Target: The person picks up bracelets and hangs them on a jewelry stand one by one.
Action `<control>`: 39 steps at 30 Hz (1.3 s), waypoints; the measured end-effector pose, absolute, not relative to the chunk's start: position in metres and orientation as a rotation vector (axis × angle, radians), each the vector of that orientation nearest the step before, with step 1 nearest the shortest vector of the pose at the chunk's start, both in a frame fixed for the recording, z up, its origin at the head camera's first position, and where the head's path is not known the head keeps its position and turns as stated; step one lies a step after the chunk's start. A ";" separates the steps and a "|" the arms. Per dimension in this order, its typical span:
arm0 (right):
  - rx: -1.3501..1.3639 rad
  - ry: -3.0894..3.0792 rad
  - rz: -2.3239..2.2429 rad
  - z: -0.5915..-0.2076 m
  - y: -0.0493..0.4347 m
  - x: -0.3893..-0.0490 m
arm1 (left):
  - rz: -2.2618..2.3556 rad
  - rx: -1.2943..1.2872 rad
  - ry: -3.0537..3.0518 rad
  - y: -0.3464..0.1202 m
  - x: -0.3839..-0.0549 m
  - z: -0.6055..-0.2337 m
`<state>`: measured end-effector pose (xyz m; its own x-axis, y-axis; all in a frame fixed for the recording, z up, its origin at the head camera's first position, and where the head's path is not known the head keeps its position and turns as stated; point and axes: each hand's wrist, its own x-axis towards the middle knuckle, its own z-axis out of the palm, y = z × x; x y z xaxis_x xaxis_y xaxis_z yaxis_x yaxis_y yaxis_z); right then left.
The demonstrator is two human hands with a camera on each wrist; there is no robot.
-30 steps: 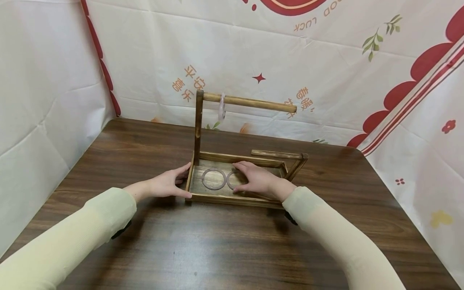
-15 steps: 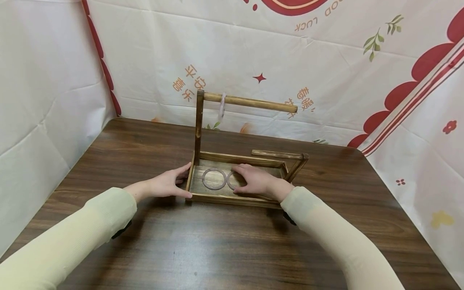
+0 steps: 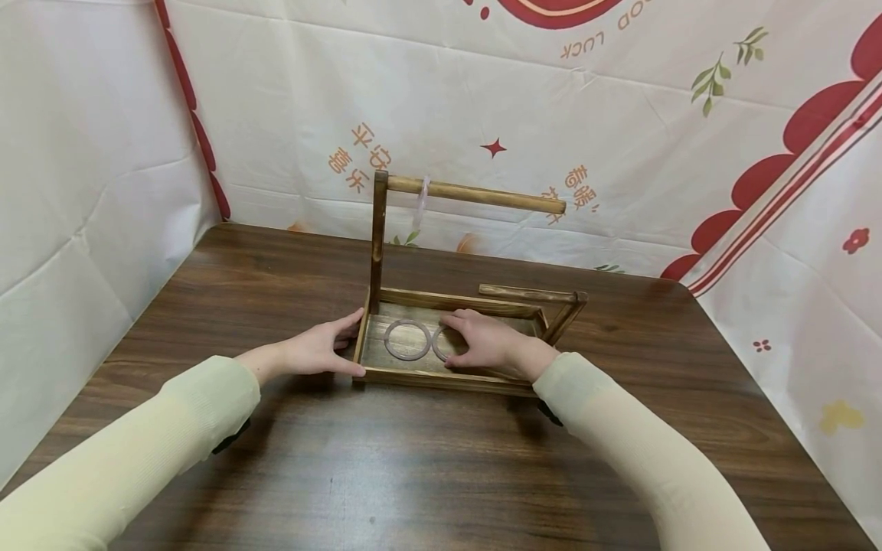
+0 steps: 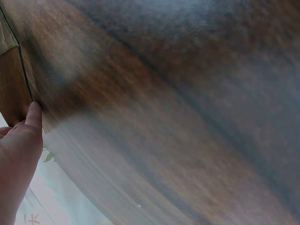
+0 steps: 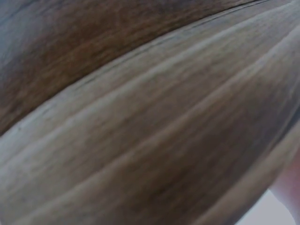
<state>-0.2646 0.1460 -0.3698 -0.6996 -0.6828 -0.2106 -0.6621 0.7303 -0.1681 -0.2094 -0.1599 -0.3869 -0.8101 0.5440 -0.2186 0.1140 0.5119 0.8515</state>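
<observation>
In the head view, my left hand (image 3: 318, 348) grips the left end of a wooden jewelry stand's tray (image 3: 441, 378), thumb at the front corner and fingers toward the back. Inside the tray, my right hand (image 3: 492, 342) pinches a pale purple bangle (image 3: 437, 352) across its width; the hand hides most of the ring. Another bangle (image 3: 406, 360) lies flat beside it on the tray floor, their rims touching or nearly so. A third bangle (image 3: 422, 205) hangs on the stand's tall upper bar (image 3: 482, 195). The left wrist view shows the thumb (image 4: 33, 115) at the tray's edge.
A shorter wooden bar (image 3: 527, 294) on a slanted post (image 3: 565, 317) rises at the tray's right end. The stand rests on a dark brown wooden table (image 3: 386, 467). Behind it hangs a white printed cloth (image 3: 289, 99). Mostly blurred wood fills the right wrist view.
The bangle hanging on the upper bar has turned and now appears narrower. My right hand has shifted very slightly left, and my left hand has stayed in place.
</observation>
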 end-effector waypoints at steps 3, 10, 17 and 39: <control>-1.069 2.681 -0.114 -0.370 0.146 -0.264 | 1.240 0.540 2.293 -0.160 -0.209 -0.387; -1.094 2.689 -0.159 -0.368 0.148 -0.263 | 1.217 0.531 2.303 -0.160 -0.209 -0.387; -1.116 2.681 -0.204 -0.365 0.149 -0.263 | 1.218 0.520 2.301 -0.160 -0.209 -0.387; -1.157 2.706 -0.377 -0.358 0.144 -0.259 | 1.203 0.514 2.303 -0.159 -0.209 -0.387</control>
<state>-0.2591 0.1440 -0.3577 -0.6831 -0.7278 -0.0604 -0.6836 0.6663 -0.2977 -0.2094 -0.1591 -0.3865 -0.8100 0.5325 -0.2457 0.1025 0.5411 0.8347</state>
